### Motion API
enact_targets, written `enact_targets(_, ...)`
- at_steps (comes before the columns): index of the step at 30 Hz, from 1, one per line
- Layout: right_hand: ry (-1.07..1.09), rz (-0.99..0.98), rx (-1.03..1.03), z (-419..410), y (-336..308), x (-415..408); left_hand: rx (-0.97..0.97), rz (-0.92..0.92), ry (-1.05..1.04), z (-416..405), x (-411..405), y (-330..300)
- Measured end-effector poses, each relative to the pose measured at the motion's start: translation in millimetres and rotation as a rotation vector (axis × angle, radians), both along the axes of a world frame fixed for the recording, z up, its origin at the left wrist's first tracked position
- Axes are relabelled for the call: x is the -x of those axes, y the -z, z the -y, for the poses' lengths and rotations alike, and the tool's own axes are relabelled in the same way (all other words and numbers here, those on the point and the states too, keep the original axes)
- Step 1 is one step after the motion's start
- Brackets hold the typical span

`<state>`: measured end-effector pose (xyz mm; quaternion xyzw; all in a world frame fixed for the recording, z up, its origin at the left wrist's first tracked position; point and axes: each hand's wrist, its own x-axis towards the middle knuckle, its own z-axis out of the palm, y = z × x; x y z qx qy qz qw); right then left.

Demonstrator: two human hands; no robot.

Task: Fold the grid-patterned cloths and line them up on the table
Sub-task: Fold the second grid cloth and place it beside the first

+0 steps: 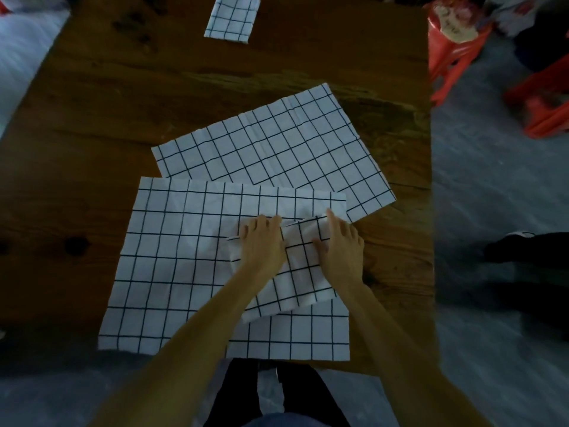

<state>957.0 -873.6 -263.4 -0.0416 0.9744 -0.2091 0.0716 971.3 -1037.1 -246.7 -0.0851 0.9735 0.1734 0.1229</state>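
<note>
A wooden worktop (92, 118) is seen from above, with two bare arms reaching in from the near edge. Near the right of the near edge, a small folded grid-patterned cloth (295, 272) is being pressed flat on top of a larger unfolded cloth (172, 266). The left hand (261, 245) is laid over the folded cloth's left side, fingers fairly straight and pointing away, with nothing gripped. The right hand (341, 245) rests on its right side, fingers extended to the far edge of the fold; whether a corner is pinched cannot be told. A second unfolded cloth (277, 149) lies spread at an angle just beyond, partly overlapped by the near one. One finished folded cloth (231, 16) sits at the far edge of the worktop, well apart.

The step in hand appears to be the last crease or smoothing of the small cloth. Next, it would probably need lifting and setting beside the finished one at the far edge.
</note>
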Motion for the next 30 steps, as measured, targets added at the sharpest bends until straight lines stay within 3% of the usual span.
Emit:
enact_targets(6, 0.159, 0.087, 0.242, -5.8, -6.5, 0.6, -0.131, -0.012, 0.005, 7.1, 3.2, -9.8)
enact_targets(10, 0.150, 0.176, 0.234, -11.1, -14.0, 4.2, -0.311, -0.012, -0.004, 14.7, 2.7, -26.9)
enact_targets(13, 0.121, 0.271, 0.499, -10.0, -41.6, 5.4, -0.353, -0.004, -0.002, 26.5, -1.8, -55.0)
enact_targets(17, 0.057, 0.188, 0.632, 3.5, -97.9, 3.9, -0.341, -0.004, -0.022, 47.7, -5.9, -98.5)
enact_targets(21, -0.020, 0.112, 0.723, 18.0, -148.5, 8.8, -0.336, -0.146, 0.006, 60.5, -4.0, -137.3)
enact_targets(25, -0.266, 0.042, 0.657, 27.5, -192.9, 2.8, -0.333, -0.276, 0.063, 67.6, 1.5, -165.9)
enact_targets(28, -0.525, 0.295, 0.472, 33.4, -211.6, -0.4, -0.377, -0.378, 0.081, 68.9, 5.0, -185.3)
enact_targets(30, -0.534, 0.330, 0.400, 36.7, -217.8, 1.5, -0.418, -0.416, 0.083, 70.6, 7.8, -194.6)
